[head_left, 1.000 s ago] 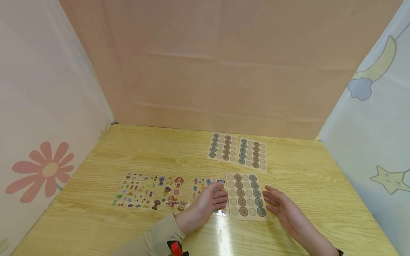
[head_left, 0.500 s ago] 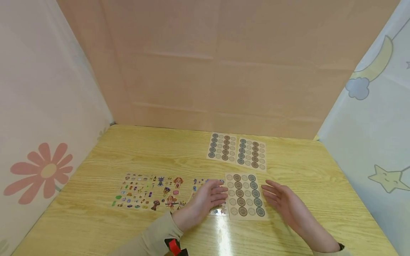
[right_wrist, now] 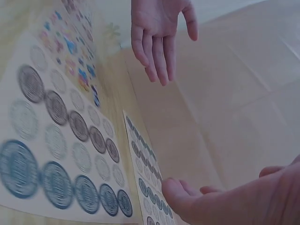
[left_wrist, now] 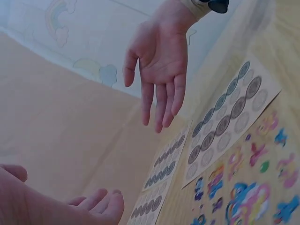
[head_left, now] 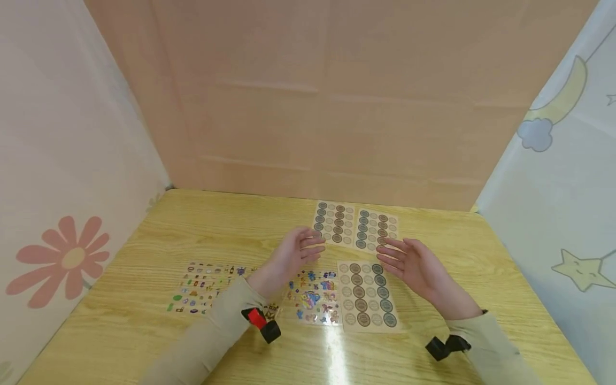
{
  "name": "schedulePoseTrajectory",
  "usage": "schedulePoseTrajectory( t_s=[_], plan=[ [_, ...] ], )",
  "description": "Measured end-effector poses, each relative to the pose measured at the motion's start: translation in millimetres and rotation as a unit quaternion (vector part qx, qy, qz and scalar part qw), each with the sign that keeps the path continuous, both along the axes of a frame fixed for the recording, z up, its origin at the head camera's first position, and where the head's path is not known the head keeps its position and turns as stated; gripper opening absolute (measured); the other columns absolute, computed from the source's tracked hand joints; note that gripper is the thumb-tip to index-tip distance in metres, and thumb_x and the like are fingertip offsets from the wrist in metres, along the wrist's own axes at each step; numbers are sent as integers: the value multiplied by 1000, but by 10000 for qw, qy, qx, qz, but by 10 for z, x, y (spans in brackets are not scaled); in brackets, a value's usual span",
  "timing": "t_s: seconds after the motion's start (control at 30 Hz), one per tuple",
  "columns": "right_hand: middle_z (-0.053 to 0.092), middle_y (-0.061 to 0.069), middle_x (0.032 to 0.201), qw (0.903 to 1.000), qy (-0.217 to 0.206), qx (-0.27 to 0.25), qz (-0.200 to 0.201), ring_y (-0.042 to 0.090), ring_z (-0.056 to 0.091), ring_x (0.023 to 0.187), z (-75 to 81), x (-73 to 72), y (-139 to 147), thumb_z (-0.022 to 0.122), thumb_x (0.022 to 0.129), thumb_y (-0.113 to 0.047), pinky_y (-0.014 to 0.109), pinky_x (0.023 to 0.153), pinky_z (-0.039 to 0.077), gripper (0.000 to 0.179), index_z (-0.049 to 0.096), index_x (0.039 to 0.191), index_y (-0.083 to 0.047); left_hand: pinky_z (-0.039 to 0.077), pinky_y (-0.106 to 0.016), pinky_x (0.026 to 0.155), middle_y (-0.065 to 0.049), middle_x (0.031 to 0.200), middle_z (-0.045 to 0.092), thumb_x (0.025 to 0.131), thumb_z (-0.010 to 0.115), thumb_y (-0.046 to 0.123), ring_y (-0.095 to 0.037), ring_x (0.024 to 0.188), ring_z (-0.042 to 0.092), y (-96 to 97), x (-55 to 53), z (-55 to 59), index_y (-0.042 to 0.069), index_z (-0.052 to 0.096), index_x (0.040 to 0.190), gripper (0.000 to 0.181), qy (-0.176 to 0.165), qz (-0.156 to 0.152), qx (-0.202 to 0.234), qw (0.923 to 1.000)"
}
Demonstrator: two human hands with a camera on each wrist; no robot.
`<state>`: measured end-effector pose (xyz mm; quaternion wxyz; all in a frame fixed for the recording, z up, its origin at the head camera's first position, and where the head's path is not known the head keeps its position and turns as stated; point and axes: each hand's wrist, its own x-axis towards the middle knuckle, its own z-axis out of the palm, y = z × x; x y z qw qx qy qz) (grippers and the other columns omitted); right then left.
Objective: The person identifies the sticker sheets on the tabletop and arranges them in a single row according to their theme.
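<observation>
My left hand (head_left: 290,258) hovers with its fingers straight and palm turned inward, over the far edge of a clear sheet of colourful pony stickers (head_left: 313,300). Facing it, my right hand (head_left: 417,268) is held the same way, its fingertips overlapping the lower edge of the back right sheet of round stickers (head_left: 372,227) in the head view. Neither palm holds anything; the left wrist view shows the right palm (left_wrist: 161,58) bare. Between and below the hands lies a near sheet of round brown and blue-grey stickers (head_left: 368,298), flat on the table.
A second round-sticker sheet (head_left: 331,220) lies at the back, left of its twin. On the left, a clear sheet of small stickers (head_left: 197,289) is partly hidden by my left sleeve (head_left: 212,331). An orange-brown backdrop (head_left: 313,107) closes off the table's (head_left: 231,214) far edge.
Both hands have lifted away from the sides of the near round-sticker sheet and moved forward toward the back sheets. The sheets lie where they were.
</observation>
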<state>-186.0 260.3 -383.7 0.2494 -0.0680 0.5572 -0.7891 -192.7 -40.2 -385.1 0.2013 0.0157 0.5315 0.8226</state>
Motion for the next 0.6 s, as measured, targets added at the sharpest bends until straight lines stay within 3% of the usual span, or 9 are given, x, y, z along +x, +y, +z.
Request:
schedulePoseTrajectory(
  t_s=[0.1,0.2,0.3,0.43,0.6],
  plan=[
    [38,19,138,9996,-264,110,-31,29,45,127,12,-207,-33,22,106,-36,45,114,18,64,0,149,7,26,-49,111,-29,141,41,101,33,30,-42,132,36,-64,-221,-7,-9,34,140,55,-180,12,61,9998],
    [20,30,147,9987,-503,111,-12,39,26,138,3,-404,-68,23,105,-39,46,114,15,67,-2,150,4,22,-48,113,-30,144,34,101,34,30,-42,135,31,-120,-420,-34,-10,28,143,59,-537,-105,341,9979],
    [3,31,152,9975,-711,-19,16,42,9,141,-18,-585,-112,23,105,-42,46,115,13,69,-5,150,2,18,-46,114,-31,148,26,100,33,32,-42,137,26,-169,-588,-64,-11,19,146,64,-910,-265,621,9936],
    [-5,28,154,9951,-924,-328,93,40,5,142,-42,-781,-168,22,105,-42,46,116,8,69,-8,151,-2,16,-44,115,-30,151,20,101,34,35,-40,139,21,-200,-763,-87,-9,15,148,67,-1286,-295,859,9875],
    [-6,25,155,9912,-1181,-601,-12,38,3,143,-75,-945,-243,22,104,-43,44,116,8,68,-8,152,-7,17,-43,115,-28,152,20,100,37,35,-37,140,20,-196,-905,-125,-8,15,148,68,-1526,-48,855,9846]
  ],
)
